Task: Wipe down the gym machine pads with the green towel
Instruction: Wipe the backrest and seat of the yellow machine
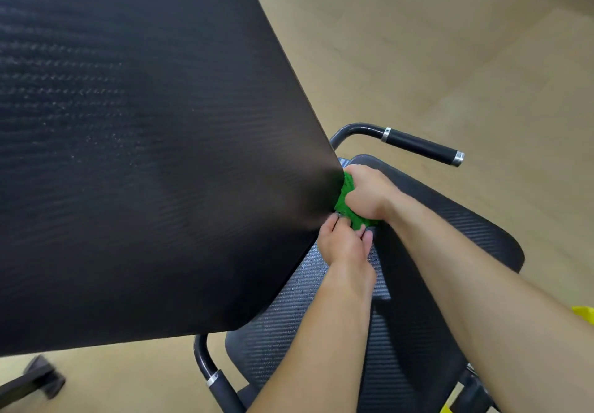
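Observation:
A large black back pad [144, 155] fills the left of the head view, tilted above a black seat pad [450, 251]. The green towel [345, 202] is bunched in the crease where the two pads meet. My right hand [366, 192] grips the towel from above, fingers curled over it. My left hand [345, 242] lies on the seat pad just below, its fingertips pinching the towel's lower edge. Most of the towel is hidden under my hands.
Two black handles with chrome rings flank the seat, one at the upper right [418, 145] and one at the lower left [218, 383]. Tan floor [450, 42] surrounds the machine. A machine foot [35, 380] shows at the bottom left, something yellow [583, 313] at the right edge.

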`<action>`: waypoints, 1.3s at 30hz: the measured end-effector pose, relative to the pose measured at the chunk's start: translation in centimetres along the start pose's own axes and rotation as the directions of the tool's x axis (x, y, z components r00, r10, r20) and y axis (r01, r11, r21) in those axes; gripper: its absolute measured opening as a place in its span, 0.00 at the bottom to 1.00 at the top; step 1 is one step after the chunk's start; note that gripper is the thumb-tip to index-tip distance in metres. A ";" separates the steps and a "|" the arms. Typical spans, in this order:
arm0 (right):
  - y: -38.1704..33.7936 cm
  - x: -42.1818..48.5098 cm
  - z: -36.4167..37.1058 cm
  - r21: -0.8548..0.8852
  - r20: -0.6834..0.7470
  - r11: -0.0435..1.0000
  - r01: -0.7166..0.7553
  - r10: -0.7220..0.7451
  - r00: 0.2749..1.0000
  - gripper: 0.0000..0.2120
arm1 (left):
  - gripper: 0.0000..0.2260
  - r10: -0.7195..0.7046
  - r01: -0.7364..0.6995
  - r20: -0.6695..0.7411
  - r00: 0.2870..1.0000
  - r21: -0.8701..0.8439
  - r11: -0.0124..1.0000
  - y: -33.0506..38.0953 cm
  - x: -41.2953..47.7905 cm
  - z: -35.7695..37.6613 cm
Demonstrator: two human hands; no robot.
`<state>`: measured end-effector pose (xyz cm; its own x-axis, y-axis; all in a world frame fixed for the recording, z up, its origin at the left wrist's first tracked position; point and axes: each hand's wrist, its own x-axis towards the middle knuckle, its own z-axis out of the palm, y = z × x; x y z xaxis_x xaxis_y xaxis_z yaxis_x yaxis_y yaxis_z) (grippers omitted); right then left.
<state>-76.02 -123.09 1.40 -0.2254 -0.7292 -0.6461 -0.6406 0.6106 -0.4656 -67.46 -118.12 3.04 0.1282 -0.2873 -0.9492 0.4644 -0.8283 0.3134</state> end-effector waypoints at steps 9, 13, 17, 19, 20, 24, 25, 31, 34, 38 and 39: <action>-0.3 -1.6 2.4 0.167 -0.108 0.980 -0.110 0.129 0.986 0.05 | 0.14 -0.115 0.128 0.129 0.985 -0.100 0.987 0.7 -0.5 -2.2; -0.3 -2.7 4.0 0.253 -0.080 0.957 -0.141 0.166 0.983 0.04 | 0.14 -0.096 0.103 0.096 0.991 -0.075 0.992 1.0 -0.5 -4.0; -1.0 -4.2 6.2 0.275 -0.072 0.946 -0.171 0.197 0.978 0.04 | 0.16 -0.063 0.070 0.086 0.994 -0.076 0.995 0.7 -0.8 -6.4; -1.5 -5.1 7.4 0.300 -0.074 0.936 -0.186 0.218 0.973 0.05 | 0.17 -0.051 0.057 0.092 0.994 -0.062 0.996 0.5 -1.1 -7.9; -1.6 -5.4 8.0 0.314 -0.078 0.930 -0.193 0.228 0.971 0.06 | 0.17 -0.047 0.053 0.096 0.994 -0.056 0.997 0.5 -1.2 -8.6; -2.5 -6.9 10.2 0.360 -0.066 0.906 -0.223 0.263 0.962 0.06 | 0.17 -0.070 0.075 0.088 0.994 -0.050 0.996 0.9 -1.3 -11.3; -2.7 -7.3 10.7 0.370 -0.063 0.901 -0.228 0.269 0.961 0.06 | 0.16 -0.081 0.085 0.085 0.993 -0.051 0.995 1.0 -1.4 -12.0; -4.6 -10.7 15.2 0.441 -0.002 0.858 -0.262 0.293 0.956 0.06 | 0.15 -0.125 0.125 -0.008 0.992 -0.037 0.992 1.4 -1.5 -17.6; -5.5 -12.2 17.7 0.506 0.023 0.819 -0.270 0.301 0.953 0.06 | 0.13 -0.138 0.138 -0.047 0.989 -0.021 0.990 2.0 -1.1 -20.4; -6.6 -13.7 20.0 0.629 0.038 0.723 -0.284 0.337 0.941 0.08 | 0.14 -0.055 0.063 -0.055 0.997 0.160 0.985 3.2 -0.8 -23.4; -6.8 -14.0 20.1 0.657 0.045 0.695 -0.292 0.351 0.935 0.08 | 0.15 -0.018 0.027 -0.044 0.999 0.206 0.978 3.4 -0.8 -24.0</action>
<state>-53.73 -110.82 1.44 -0.4028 -0.4536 -0.7950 0.1033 0.8405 -0.5319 -44.99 -109.19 4.21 0.1585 -0.2510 -0.9549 0.2773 -0.9169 0.2870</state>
